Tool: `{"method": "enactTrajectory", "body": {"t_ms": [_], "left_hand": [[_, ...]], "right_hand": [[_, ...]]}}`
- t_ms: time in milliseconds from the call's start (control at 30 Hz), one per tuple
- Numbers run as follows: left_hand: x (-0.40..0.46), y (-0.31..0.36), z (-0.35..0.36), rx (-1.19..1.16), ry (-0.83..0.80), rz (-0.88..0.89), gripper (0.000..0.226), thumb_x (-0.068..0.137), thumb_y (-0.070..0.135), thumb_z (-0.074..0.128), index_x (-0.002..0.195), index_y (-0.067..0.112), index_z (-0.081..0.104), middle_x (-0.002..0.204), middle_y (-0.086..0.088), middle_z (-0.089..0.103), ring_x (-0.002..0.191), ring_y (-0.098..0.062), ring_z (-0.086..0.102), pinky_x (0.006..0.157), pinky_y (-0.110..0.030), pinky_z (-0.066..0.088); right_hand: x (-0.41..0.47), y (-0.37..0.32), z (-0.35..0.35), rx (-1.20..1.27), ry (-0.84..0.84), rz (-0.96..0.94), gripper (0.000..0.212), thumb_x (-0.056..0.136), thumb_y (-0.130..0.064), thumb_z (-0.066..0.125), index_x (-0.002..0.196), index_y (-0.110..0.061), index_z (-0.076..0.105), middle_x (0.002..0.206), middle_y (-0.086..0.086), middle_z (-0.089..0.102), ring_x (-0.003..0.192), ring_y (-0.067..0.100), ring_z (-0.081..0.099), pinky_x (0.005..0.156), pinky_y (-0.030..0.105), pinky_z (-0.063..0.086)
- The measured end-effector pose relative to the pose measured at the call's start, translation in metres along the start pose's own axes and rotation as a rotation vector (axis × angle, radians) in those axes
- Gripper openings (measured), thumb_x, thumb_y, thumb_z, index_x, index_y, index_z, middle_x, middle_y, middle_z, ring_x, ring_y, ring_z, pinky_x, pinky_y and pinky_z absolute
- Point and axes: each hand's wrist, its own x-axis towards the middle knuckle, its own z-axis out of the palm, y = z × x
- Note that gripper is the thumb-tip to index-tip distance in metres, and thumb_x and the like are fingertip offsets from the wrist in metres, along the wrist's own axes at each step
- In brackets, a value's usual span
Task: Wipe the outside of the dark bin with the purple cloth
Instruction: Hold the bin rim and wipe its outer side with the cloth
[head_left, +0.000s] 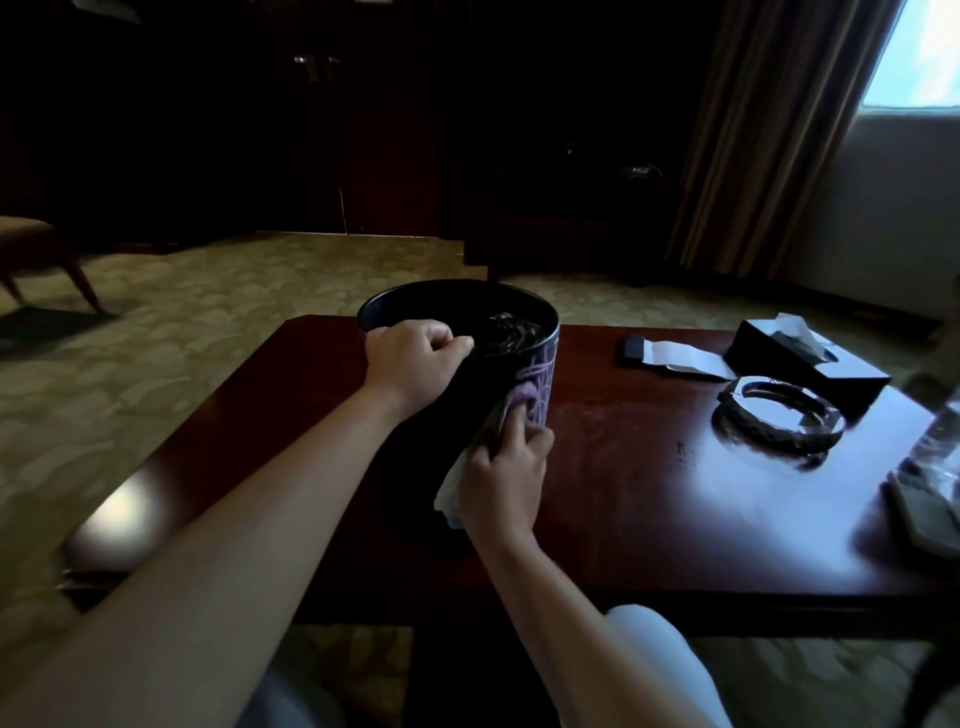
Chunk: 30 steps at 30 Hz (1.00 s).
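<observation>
A dark round bin (524, 364) stands on the reddish-brown table (649, 499), with crumpled dark material inside it. My left hand (413, 364) grips the bin's near rim, fingers curled over the edge. My right hand (506, 478) holds the purple cloth (519, 402) and presses it against the bin's outer wall on the right, near the bottom. A pale part of the cloth hangs down below that hand, close to the tabletop.
On the table to the right lie a glass ashtray (779, 421), a black tissue box (805, 358), and a dark remote on white paper (675, 356). A glass object (935, 457) stands at the far right edge. A chair (36, 254) stands on the carpet at left.
</observation>
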Motion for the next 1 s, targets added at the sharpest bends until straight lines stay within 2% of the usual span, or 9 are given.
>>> {"method": "enactTrajectory", "body": {"t_ms": [133,333,467,567,733,833,933,1000], "left_hand": [[-0.001,0.001,-0.001,0.003,-0.005,-0.004,0.049,0.088,0.03,0.062,0.045,0.02,0.042,0.045,0.008,0.044,0.051,-0.005,0.048,0.087,-0.039,0.04],[-0.003,0.003,-0.001,0.011,-0.004,-0.005,0.048,0.087,0.029,0.062,0.046,0.019,0.042,0.045,0.007,0.044,0.05,-0.005,0.048,0.086,-0.039,0.041],[-0.003,0.003,-0.002,0.0,-0.006,0.007,0.046,0.087,0.028,0.063,0.046,0.019,0.043,0.045,0.007,0.046,0.05,-0.005,0.048,0.088,-0.042,0.043],[-0.004,0.003,-0.002,0.004,0.008,0.008,0.046,0.086,0.027,0.063,0.045,0.019,0.043,0.044,0.008,0.045,0.049,-0.004,0.047,0.088,-0.041,0.042],[-0.004,0.004,-0.001,0.015,0.021,0.009,0.048,0.086,0.026,0.063,0.045,0.019,0.04,0.045,0.007,0.044,0.05,-0.003,0.046,0.085,-0.038,0.039],[-0.003,0.002,-0.002,-0.007,0.013,0.0,0.049,0.087,0.027,0.061,0.044,0.017,0.04,0.043,0.007,0.042,0.048,-0.004,0.045,0.082,-0.037,0.039],[-0.004,0.004,-0.004,-0.177,-0.023,-0.087,0.045,0.084,0.033,0.05,0.047,0.009,0.054,0.042,0.007,0.048,0.049,0.001,0.051,0.082,-0.035,0.039],[-0.005,0.005,-0.006,-0.287,-0.026,-0.153,0.042,0.079,0.038,0.043,0.052,0.014,0.063,0.051,0.007,0.06,0.058,0.003,0.056,0.081,-0.029,0.04]], "right_hand": [[-0.019,0.013,0.008,-0.028,-0.062,0.079,0.06,0.098,-0.023,0.041,0.152,-0.028,0.017,0.128,0.004,0.032,0.119,0.021,0.034,0.083,0.02,0.023],[0.008,-0.028,-0.009,-0.004,-0.022,-0.06,0.063,0.095,-0.024,0.044,0.152,-0.029,0.016,0.128,0.0,0.03,0.119,0.017,0.036,0.09,0.025,0.032],[-0.007,-0.009,-0.005,-0.021,-0.061,0.014,0.067,0.093,-0.022,0.045,0.152,-0.03,0.014,0.129,0.003,0.031,0.121,0.023,0.038,0.097,0.031,0.036],[-0.012,-0.004,-0.005,-0.031,-0.067,0.044,0.066,0.093,-0.023,0.044,0.152,-0.029,0.015,0.127,0.002,0.032,0.121,0.023,0.038,0.095,0.03,0.037],[0.009,-0.039,-0.012,-0.036,-0.021,-0.121,0.067,0.093,-0.017,0.046,0.152,-0.027,0.017,0.115,-0.004,0.029,0.105,0.014,0.038,0.081,0.022,0.03],[0.003,-0.032,-0.007,-0.029,-0.03,-0.093,0.066,0.094,-0.02,0.045,0.152,-0.029,0.016,0.123,0.0,0.032,0.112,0.018,0.039,0.083,0.022,0.029],[-0.01,-0.003,-0.002,-0.026,-0.05,0.049,0.066,0.093,-0.02,0.045,0.152,-0.029,0.016,0.128,0.003,0.031,0.12,0.024,0.038,0.086,0.024,0.03],[-0.011,0.001,-0.005,-0.027,-0.032,0.067,0.065,0.091,-0.023,0.044,0.151,-0.028,0.02,0.125,0.002,0.032,0.12,0.024,0.038,0.09,0.027,0.035]]}}
